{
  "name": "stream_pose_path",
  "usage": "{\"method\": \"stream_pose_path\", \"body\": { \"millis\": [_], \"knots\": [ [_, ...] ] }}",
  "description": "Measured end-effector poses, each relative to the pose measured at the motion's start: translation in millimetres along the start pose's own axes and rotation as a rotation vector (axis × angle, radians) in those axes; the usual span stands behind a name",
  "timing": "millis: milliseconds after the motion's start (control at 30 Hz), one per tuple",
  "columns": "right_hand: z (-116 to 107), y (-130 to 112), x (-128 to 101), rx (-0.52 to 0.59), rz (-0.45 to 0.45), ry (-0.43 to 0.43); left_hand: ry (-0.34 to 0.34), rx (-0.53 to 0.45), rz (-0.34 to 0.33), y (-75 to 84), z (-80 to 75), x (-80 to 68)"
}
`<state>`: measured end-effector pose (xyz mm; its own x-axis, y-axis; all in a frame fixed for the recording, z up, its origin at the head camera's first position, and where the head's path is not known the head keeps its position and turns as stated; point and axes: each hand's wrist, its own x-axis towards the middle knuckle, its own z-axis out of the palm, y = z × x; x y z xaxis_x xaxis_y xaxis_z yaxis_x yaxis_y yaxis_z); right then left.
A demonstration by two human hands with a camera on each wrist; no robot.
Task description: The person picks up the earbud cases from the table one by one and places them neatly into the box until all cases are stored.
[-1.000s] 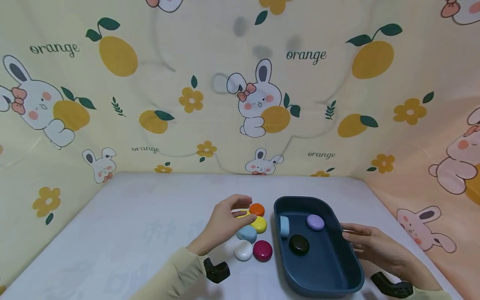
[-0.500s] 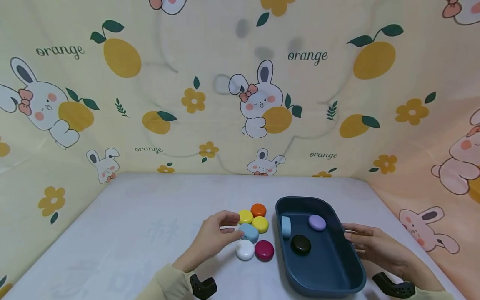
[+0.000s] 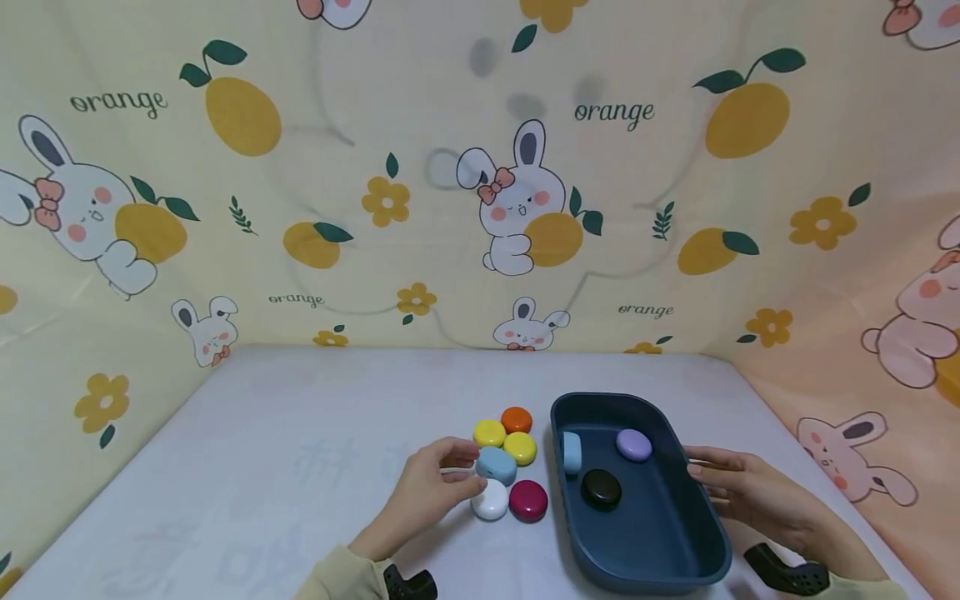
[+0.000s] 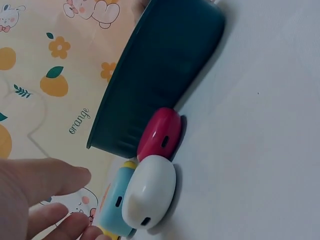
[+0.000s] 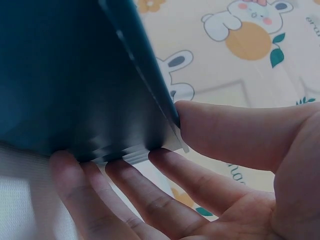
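My left hand [image 3: 431,483] hovers at the left side of a small cluster, thumb and fingers apart, nothing between them. Its thumb tip overlaps a white pebble-shaped piece [image 3: 491,502] in the head view. Beyond that piece lies a light blue one [image 3: 497,465], and a crimson one [image 3: 528,502] sits to its right. In the left wrist view, the white piece [image 4: 150,192] shows a small dark slot. My right hand [image 3: 772,496] touches the right outer wall of a dark blue tray [image 3: 637,550]. In the right wrist view, its thumb meets the rim and its extended fingertips rest against the wall.
Two yellow pieces [image 3: 521,448] and an orange piece [image 3: 517,420] lie at the far end of the cluster. Inside the tray are a purple piece [image 3: 633,445], a black piece [image 3: 602,489] and a light blue piece [image 3: 572,453] leaning on the left wall. Patterned cloth [image 3: 420,250] surrounds the white table.
My left hand has drawn back from over the yellow pieces, toward me and leftward, then slightly lower beside the white piece. My right hand stays at the tray. The head view shifted slightly.
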<state>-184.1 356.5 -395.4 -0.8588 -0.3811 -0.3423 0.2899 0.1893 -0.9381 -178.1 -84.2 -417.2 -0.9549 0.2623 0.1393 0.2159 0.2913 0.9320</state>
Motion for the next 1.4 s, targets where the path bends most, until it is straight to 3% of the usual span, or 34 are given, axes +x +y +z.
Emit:
{"method": "stream_pose_path", "body": {
  "millis": [600,1400],
  "knots": [
    [0.7,0.8,-1.6,0.011,-0.027,-0.030,-0.015,0.052,-0.028,-14.4,1.1,5.0],
    [-0.1,1.2,-1.9,0.012,-0.029,-0.028,-0.035,0.021,-0.017,-14.5,2.2,2.5]
  ]
}}
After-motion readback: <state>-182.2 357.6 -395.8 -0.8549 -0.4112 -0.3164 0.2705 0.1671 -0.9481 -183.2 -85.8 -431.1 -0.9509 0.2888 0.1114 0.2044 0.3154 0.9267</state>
